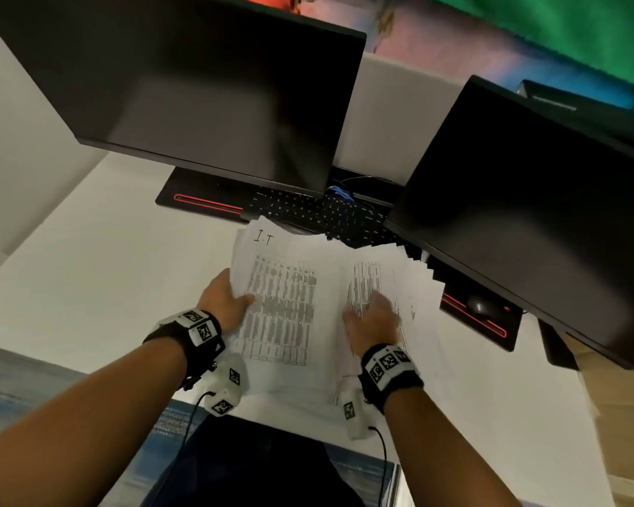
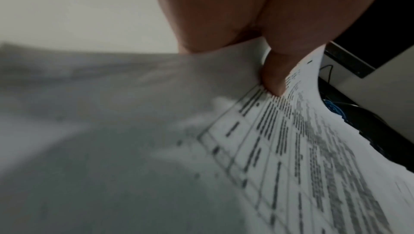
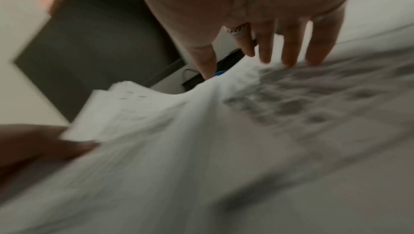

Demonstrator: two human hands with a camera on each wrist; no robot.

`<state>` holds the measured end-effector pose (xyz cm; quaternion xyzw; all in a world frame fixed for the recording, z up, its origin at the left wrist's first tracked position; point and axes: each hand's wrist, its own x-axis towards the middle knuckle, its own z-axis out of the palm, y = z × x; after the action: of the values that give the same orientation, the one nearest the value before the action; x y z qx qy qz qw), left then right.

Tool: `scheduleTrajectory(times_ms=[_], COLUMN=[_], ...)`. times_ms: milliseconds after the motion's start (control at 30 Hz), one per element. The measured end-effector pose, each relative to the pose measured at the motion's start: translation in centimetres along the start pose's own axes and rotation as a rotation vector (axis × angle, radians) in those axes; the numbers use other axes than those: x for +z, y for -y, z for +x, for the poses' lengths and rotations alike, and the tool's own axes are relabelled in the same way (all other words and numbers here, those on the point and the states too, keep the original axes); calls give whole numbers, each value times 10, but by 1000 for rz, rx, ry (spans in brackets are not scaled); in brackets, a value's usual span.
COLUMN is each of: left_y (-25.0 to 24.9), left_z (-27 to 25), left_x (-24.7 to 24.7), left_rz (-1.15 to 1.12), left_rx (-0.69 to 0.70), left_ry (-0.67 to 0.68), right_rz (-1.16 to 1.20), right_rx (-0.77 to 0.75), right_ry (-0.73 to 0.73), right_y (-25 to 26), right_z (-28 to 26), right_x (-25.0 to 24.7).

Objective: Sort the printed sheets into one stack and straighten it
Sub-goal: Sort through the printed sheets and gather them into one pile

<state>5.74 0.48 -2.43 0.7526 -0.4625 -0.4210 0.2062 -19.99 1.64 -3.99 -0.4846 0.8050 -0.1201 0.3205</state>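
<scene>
Nearest the lens, white printed paper sheets, fanned loosely on the white tabletop, are pinched at their left edge by the left hand and pressed under the right hand's spread fingers; gathering appears underway, with squaring required next.

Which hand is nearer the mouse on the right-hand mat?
Right. The right hand presses the fanned sheets just left of the mouse; the left hand grips the stack's far left edge.
</scene>
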Motion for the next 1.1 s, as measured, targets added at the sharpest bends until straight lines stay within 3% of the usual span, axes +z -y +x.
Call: scheduleTrajectory(times_ms=[100, 233, 533, 700, 833, 967, 1100], left_y=[3, 9, 0, 6, 13, 8, -2], left_z=[-3, -7, -11, -6, -3, -1, -4], left_x=[-23, -54, -55, -56, -51, -32, -16], left_rz=[-114, -87, -144, -130, -130, -24, -13], left_rx=[13, 21, 48, -6, -46, -33, 15], left_ry=[-43, -63, 1, 48, 104, 131, 111], right_rz=[-149, -267, 194, 208, 118, 242, 465], right_rx=[222, 186, 321, 155, -108, -290, -341], right_ry=[-58, -8, -8, -75, -288, -494, -436], right_y=[-36, -45, -31, -25, 6, 44, 58], right_z=[5, 0, 3, -5, -23, -47, -58], right_x=[-20, -18, -25, -45, -93, -160, -189])
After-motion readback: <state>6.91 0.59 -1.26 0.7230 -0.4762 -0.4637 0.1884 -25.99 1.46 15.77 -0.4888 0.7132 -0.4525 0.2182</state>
